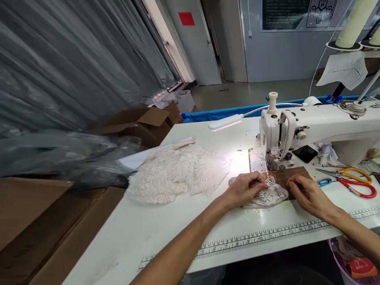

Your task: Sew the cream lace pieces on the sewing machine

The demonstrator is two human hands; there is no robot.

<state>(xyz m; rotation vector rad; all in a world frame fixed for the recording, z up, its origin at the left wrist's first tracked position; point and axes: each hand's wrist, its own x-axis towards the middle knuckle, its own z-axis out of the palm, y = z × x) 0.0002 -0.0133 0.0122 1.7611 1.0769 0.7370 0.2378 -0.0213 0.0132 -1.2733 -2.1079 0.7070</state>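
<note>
A small piece of white lace fabric (274, 194) lies bunched in front of the sewing machine (323, 126), partly over a flat brown board (292, 176). My left hand (246, 190) is closed on the lace's left side, fingertips pinched together near the needle area. At the right of the lace, over the board, my right hand (307, 194) is closed with thumb and fingertips pressed together; what they hold, if anything, is too small to make out. A larger heap of cream lace (178, 174) rests on the table left of my hands.
Scissors with red and yellow handles (353, 180) and a blue thread snipper (324, 182) lie to the right. A printed ruler (252, 239) runs along the table's front edge. A lamp (226, 122) glows behind; cardboard boxes (89, 221) stand at left.
</note>
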